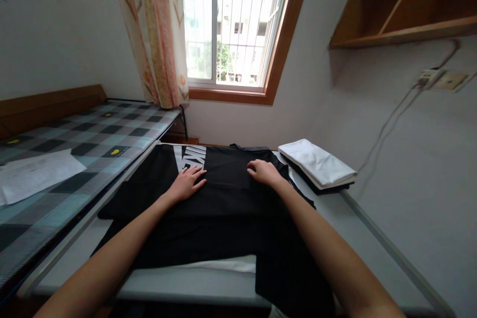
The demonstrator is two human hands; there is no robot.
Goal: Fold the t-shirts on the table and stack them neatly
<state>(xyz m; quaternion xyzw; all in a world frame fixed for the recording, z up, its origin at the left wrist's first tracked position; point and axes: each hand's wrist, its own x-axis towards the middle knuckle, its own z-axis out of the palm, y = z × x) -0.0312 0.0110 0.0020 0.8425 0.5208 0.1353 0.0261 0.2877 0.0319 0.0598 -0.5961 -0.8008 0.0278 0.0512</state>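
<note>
A black T-shirt [231, 198] with large white lettering lies spread on the white table, its far part folded over. My left hand [186, 182] rests on the cloth beside the lettering, palm down with fingers spread. On the right half of the shirt, my right hand [264, 173] touches the fabric with its fingers slightly bent, thumb apart, and no cloth visibly gripped. A black sleeve hangs over the table's near edge below my right forearm.
A folded stack of white cloth [316, 161] with black cloth under it sits at the table's [376, 248] back right. To the left is a bed with a checked mattress [122, 129] and paper sheets [40, 174]. A shelf [406, 32] hangs upper right.
</note>
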